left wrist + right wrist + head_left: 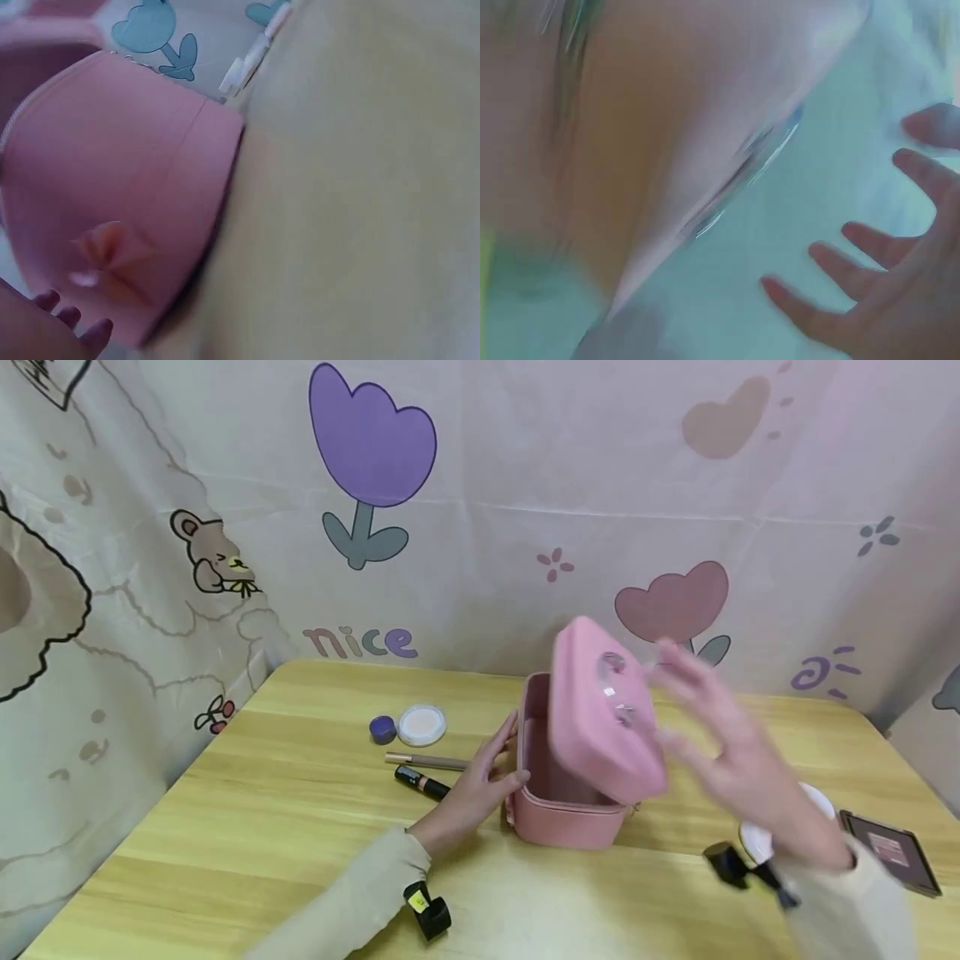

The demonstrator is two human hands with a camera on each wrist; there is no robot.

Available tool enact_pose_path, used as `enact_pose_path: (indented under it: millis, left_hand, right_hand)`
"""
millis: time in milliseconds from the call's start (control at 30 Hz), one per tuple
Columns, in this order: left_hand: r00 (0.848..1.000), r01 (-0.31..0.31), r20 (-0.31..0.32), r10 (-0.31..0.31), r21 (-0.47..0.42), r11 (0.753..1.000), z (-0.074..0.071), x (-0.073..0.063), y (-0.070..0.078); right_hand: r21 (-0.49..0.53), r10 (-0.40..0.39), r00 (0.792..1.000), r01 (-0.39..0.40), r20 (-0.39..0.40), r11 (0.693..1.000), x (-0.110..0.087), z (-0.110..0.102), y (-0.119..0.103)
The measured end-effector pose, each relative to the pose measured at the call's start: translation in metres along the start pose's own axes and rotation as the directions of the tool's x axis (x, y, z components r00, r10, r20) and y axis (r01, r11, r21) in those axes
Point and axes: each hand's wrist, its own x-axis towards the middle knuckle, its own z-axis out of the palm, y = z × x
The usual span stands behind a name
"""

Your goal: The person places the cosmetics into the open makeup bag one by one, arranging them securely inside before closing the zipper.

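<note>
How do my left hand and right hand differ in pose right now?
The left hand touches the side of the pink case, while the right hand is raised beside the tilted lid, apparently clear of it. In the head view, the left hand looks fairly sharp, the right hand blurred. Both extend from beige sleeves.

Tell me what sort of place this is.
Probably a tabletop filming corner, perhaps at home: a wood-grain table against a cartoon-printed fabric backdrop, with an open pink case and small cosmetics-like items on it.
</note>
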Motion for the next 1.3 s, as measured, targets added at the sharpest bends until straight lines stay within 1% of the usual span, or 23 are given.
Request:
enact_pose_path:
  millis: [33,67,100,133,200,233,267,333,400,467,567,667,767,867,900,967,1000,1100,1133,1167,1233,1300]
  left_hand:
    - [1.000,-0.020,-0.005,0.020,0.038,0.999,-0.001,0.001,0.003]
    - [0.999,-0.035,-0.010,0.036,0.072,0.997,-0.002,0.001,0.007]
    - [0.999,-0.050,-0.017,0.051,0.097,0.994,-0.003,0.002,0.009]
    - [0.998,-0.056,-0.018,0.057,0.091,0.994,-0.003,0.003,0.010]
    - [0.999,-0.047,-0.018,0.048,0.057,0.997,-0.003,0.003,0.009]
    - [0.999,-0.042,-0.015,0.042,0.042,0.998,-0.003,0.003,0.009]
    - [0.999,-0.037,-0.009,0.037,0.029,0.999,-0.003,0.002,0.008]
    - [0.999,-0.032,-0.002,0.032,0.006,0.999,-0.002,0.002,0.006]
    - [0.999,-0.032,0.001,0.032,-0.003,0.999,-0.001,0.002,0.005]
    - [0.999,-0.035,0.001,0.035,-0.004,0.999,-0.001,0.002,0.004]
    - [0.999,-0.040,0.004,0.041,-0.008,0.999,0.000,0.002,0.002]
    - [1.000,-0.020,0.002,0.020,-0.031,0.999,0.000,0.002,0.000]
    - [1.000,0.022,-0.005,-0.022,-0.064,0.998,0.000,0.001,-0.001]
    - [0.998,0.059,-0.007,-0.060,-0.099,0.993,0.000,0.001,0.000]
    - [0.998,0.066,-0.004,-0.066,-0.107,0.992,0.000,0.001,0.000]
    - [0.997,0.073,0.004,-0.073,-0.117,0.990,0.000,0.001,0.000]
    - [0.997,0.077,0.009,-0.077,-0.121,0.990,0.000,0.001,-0.001]
    - [0.996,0.084,0.022,-0.082,-0.124,0.989,0.001,0.000,-0.002]
    - [0.996,0.086,0.025,-0.083,-0.124,0.989,0.001,0.000,-0.002]
    - [0.996,0.086,0.026,-0.083,-0.123,0.989,0.001,-0.001,-0.002]
    - [0.996,0.089,0.024,-0.087,-0.126,0.988,0.002,-0.002,-0.002]
    - [0.996,0.091,0.018,-0.089,-0.123,0.988,0.002,-0.003,-0.002]
  right_hand:
    - [-0.050,-0.084,0.996,0.083,-0.024,0.995,0.002,0.011,-0.011]
    - [-0.108,-0.144,0.989,0.140,-0.030,0.984,0.005,0.023,-0.021]
    - [-0.165,-0.173,0.985,0.170,-0.003,0.971,0.007,0.035,-0.030]
    - [-0.225,-0.176,0.984,0.178,0.029,0.958,0.010,0.046,-0.036]
    - [-0.322,-0.164,0.984,0.177,0.068,0.930,0.014,0.066,-0.040]
    - [-0.374,-0.143,0.986,0.166,0.087,0.912,0.015,0.072,-0.041]
    - [-0.418,-0.115,0.988,0.147,0.101,0.896,0.016,0.077,-0.041]
    - [-0.486,-0.065,0.992,0.108,0.103,0.867,0.015,0.083,-0.039]
    - [-0.518,-0.043,0.995,0.086,0.094,0.851,0.015,0.085,-0.036]
    - [-0.522,-0.039,0.995,0.080,0.090,0.849,0.016,0.085,-0.035]
    - [-0.498,-0.036,0.995,0.077,0.092,0.864,0.017,0.082,-0.034]
    - [-0.440,-0.012,0.997,0.044,0.076,0.897,0.018,0.073,-0.034]
    - [-0.375,0.040,0.998,-0.021,0.043,0.927,0.019,0.056,-0.034]
    - [-0.329,0.127,0.992,-0.114,0.017,0.937,0.018,0.034,-0.032]
    - [-0.312,0.167,0.986,-0.154,0.014,0.938,0.016,0.026,-0.031]
    - [-0.262,0.259,0.966,-0.243,0.025,0.934,0.011,0.010,-0.027]
    - [-0.233,0.309,0.950,-0.292,0.040,0.927,0.007,0.002,-0.024]
    - [-0.117,0.423,0.903,-0.413,0.082,0.903,-0.007,-0.019,-0.008]
    - [-0.075,0.447,0.890,-0.441,0.096,0.894,-0.011,-0.025,-0.001]
    - [-0.032,0.458,0.883,-0.457,0.107,0.889,-0.016,-0.030,0.006]
    - [0.065,0.457,0.879,-0.468,0.132,0.881,-0.024,-0.039,0.021]
    - [0.116,0.470,0.869,-0.489,0.155,0.865,-0.030,-0.045,0.034]
